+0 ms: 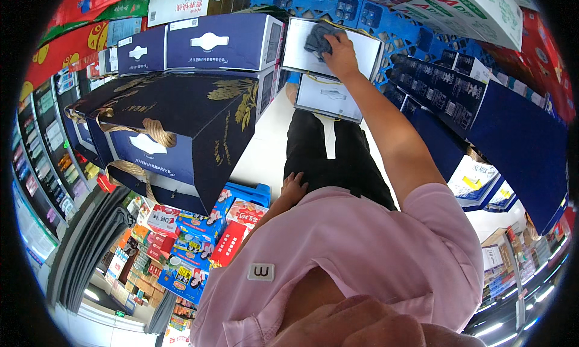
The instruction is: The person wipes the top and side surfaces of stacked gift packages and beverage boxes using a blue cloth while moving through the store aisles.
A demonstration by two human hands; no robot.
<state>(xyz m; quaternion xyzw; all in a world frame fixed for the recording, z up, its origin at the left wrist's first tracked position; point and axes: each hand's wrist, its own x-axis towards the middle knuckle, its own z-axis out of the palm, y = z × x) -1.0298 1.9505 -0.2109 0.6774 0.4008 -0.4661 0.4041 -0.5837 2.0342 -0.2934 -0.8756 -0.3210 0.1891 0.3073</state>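
Observation:
A dark grey cloth (320,40) lies bunched on the white top of a carton (298,57), and my right hand (340,53) grips it there. Just below that carton, nearer my legs, is another white-faced box (328,96) with a yellowish cord along its edge. My left hand (294,188) rests against my left hip, fingers spread, holding nothing that I can see.
Dark blue milk cartons (217,41) and black gift boxes with gold rope handles (154,139) stand at left. More dark blue cartons (443,89) are stacked at right. Blue plastic crates (312,3) stand behind the white carton. Pale floor (260,154) shows beside my legs.

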